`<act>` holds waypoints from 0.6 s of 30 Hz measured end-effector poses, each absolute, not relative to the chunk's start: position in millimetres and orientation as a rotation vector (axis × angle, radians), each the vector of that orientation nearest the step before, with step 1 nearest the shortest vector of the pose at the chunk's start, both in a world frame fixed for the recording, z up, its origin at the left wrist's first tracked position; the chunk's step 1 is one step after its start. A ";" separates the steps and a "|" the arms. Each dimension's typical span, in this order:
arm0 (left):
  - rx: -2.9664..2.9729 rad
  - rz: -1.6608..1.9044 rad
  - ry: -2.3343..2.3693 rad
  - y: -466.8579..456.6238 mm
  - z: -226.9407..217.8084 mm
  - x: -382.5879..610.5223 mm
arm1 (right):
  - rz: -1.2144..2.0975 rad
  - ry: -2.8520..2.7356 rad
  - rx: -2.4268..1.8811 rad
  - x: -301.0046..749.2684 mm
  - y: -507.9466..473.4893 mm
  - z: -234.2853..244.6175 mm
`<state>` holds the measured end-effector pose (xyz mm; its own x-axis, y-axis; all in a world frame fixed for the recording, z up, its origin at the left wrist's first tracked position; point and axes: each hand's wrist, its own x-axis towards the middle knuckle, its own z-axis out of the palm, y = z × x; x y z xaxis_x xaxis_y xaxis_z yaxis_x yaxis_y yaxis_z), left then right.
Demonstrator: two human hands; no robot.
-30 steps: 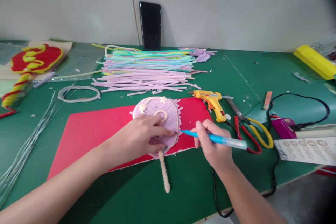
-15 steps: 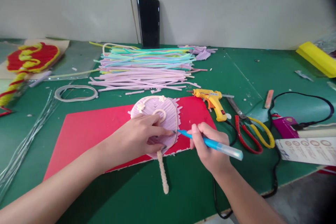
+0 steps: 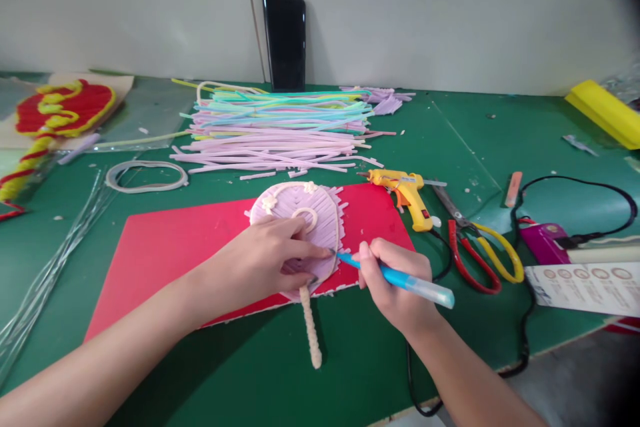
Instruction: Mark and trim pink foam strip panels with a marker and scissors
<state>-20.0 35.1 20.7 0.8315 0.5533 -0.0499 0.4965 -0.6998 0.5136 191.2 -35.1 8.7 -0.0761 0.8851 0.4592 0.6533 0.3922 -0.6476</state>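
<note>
A round lilac pipe-cleaner fan [image 3: 325, 220] with a cream rim, small cream flowers and a twisted cream handle [image 3: 311, 333] lies on a red board [image 3: 170, 247]. My left hand [image 3: 273, 253] rests over its lower left part, thumb and forefinger spread and pressing it down. Pinched in the fingers of my right hand [image 3: 395, 280] is a blue pen-shaped tool [image 3: 400, 278] with a pale, clear rear end. Its tip meets the fan's right rim, close beside my left fingertip. Loose lilac ends stick out past that rim.
Behind lie bundles of pastel pipe cleaners [image 3: 280, 127] and a phone [image 3: 285, 43] leaning on the wall. To the right are a yellow glue gun [image 3: 407, 193], scissors [image 3: 475, 247] and a black cable [image 3: 524, 320]. A red-and-yellow fan [image 3: 65, 110] and wires [image 3: 55, 267] lie left.
My right hand has shifted slightly left with the blue pen-shaped tool, its tip moving a little down along the rim. My left hand holds its place on the fan.
</note>
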 end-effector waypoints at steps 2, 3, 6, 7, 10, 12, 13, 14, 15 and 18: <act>2.499 0.145 0.772 35.2 21.4 -19.8 | 0.389 -1.796 -1.335 191.6 -35.5 8.4; 2.500 0.140 0.775 35.2 21.7 -19.8 | 0.386 -1.782 -1.346 191.7 -35.6 8.2; 2.489 0.125 0.780 35.1 22.1 -19.9 | 0.322 -1.760 -1.377 191.8 -35.7 7.8; 2.486 0.130 0.777 35.1 22.0 -20.0 | 0.324 -1.771 -1.367 191.8 -35.6 7.9; 2.481 0.152 0.764 34.8 20.8 -20.3 | 0.405 -1.805 -1.319 191.8 -35.3 8.4; 2.479 0.153 0.767 34.6 20.0 -20.6 | 0.415 -1.778 -1.329 191.8 -35.0 8.6; 2.477 0.151 0.769 34.5 19.7 -20.7 | 0.398 -1.760 -1.345 191.8 -34.8 8.6; 2.474 0.149 0.774 34.5 19.4 -20.8 | 0.386 -1.750 -1.356 191.9 -34.7 8.6; 2.470 0.149 0.775 34.6 19.1 -21.0 | 0.393 -1.752 -1.358 192.1 -34.8 8.8; 2.457 0.148 0.776 34.9 18.5 -21.6 | 0.508 -1.755 -1.352 193.3 -35.9 9.7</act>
<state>-21.6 34.9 18.5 0.8269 0.5592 -0.0590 0.4983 -0.6801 0.5377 193.3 -35.9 9.7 -0.0639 0.9266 0.3706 0.5851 0.3356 -0.7383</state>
